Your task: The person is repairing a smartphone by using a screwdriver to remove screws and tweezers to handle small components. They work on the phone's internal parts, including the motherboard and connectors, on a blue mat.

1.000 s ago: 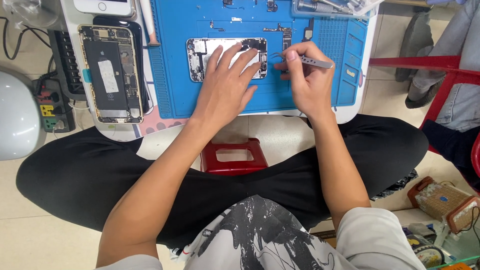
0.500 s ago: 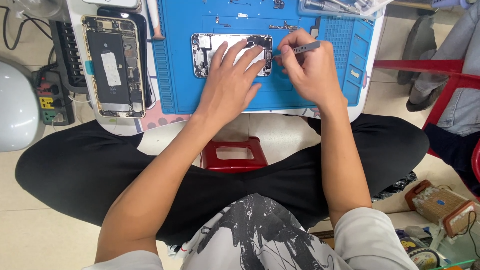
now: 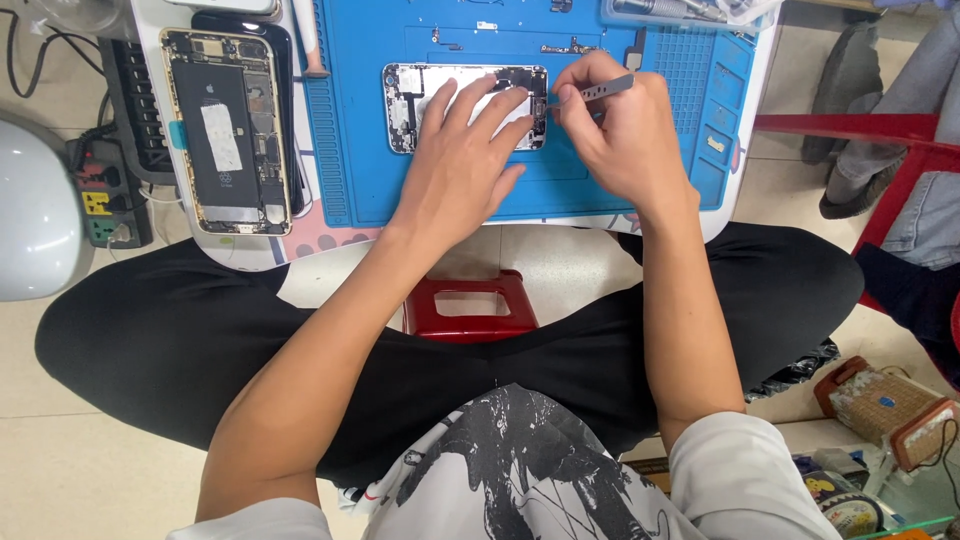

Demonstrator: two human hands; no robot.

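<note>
Left hand (image 3: 462, 165) lies flat, fingers spread and loose, pressing down on an opened silver smartphone housing (image 3: 420, 100) that rests lengthwise on a blue silicone repair mat (image 3: 350, 150). Right hand (image 3: 615, 140) is closed around grey metal tweezers (image 3: 598, 92), whose tips point left and meet the right end of the housing beside the left fingertips (image 3: 520, 95).

With its screen off, the housing shows a pale inner plate in the middle, mostly covered by the palm and fingers, and dark circuit parts and small connectors packed at both short ends. Its rim is thin and bright.

On the blue mat, small dark screws and brackets (image 3: 565, 47) sit just above the housing, and a grid of shallow compartments runs down the mat's right side. Left of the mat, a second opened phone with a gold frame and black battery (image 3: 225, 130) lies upright on the white table (image 3: 250, 250). A grey power strip with coloured sockets (image 3: 105, 195) sits on the floor farther left. Below the table edge, between the person's black-trousered knees, stands a red plastic stool (image 3: 470, 310).
</note>
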